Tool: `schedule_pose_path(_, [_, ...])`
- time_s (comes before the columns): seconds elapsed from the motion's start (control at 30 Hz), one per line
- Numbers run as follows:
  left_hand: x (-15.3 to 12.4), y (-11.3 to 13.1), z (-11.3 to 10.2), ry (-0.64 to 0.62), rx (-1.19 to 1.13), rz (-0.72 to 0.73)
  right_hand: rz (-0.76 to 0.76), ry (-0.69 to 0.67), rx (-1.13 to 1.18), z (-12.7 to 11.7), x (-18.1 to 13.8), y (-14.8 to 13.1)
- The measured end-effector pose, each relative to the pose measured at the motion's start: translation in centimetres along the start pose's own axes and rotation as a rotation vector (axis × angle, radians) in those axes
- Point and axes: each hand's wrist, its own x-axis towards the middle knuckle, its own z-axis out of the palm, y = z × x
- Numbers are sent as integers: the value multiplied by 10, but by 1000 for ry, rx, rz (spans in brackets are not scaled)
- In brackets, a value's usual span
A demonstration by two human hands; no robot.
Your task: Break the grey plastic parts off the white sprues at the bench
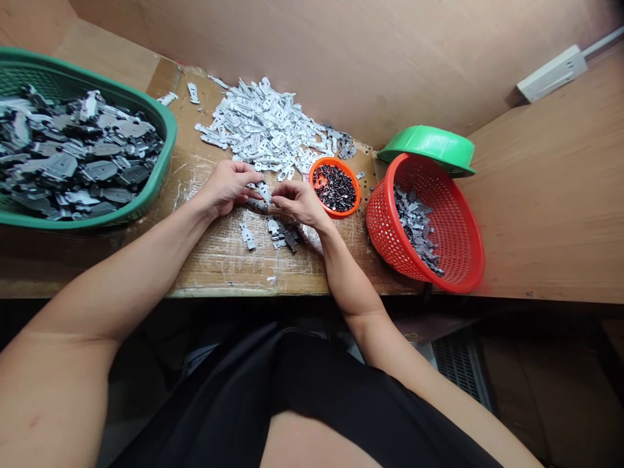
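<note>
My left hand [230,188] pinches a small stamped metal plate [264,191] between thumb and fingers, just above the tabletop. At the plate's right edge is my right hand [303,203], its thumb and fingertips drawn together; what they hold is too small to make out. A darker metal piece [257,205] shows just below the held plate. Nearer to me lie a loose metal plate [247,236] and a small cluster of metal parts [280,233]. Close to my right hand stands an orange bowl [358,195] of small dark shiny parts [334,188].
Behind my hands spreads a heap of silvery metal plates [266,123]. A green basket [168,140] full of metal parts stands at left. On the right, a red basket [461,224] with grey pieces tilts against a green basin [429,146]. Wooden panels [370,58] enclose the worktop.
</note>
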Motion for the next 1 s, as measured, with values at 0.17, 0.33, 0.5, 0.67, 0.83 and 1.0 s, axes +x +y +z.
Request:
schedule_pose_path(0.17, [1,2,-2,16,-15,-10,-26,122,-217,-18,3,9])
schedule_pose_path(0.33, [4,5,-8,31,-50,-14,-54,211,-778,-30,21,13])
schedule_pose_path(0.5, [8,6,-11,53,-83,-31,-6,131,-1100,-31,37,16])
schedule_pose_path(0.67, [13,3,-14,62,-89,-13,-61,57,-995,-40,24,17])
schedule_pose_path(0.83, [12,3,-13,65,-93,-4,-65,59,-765,-45,3,12])
schedule_pose_path(1.0, [8,4,-8,71,-98,3,45,232,-243,-34,-2,1])
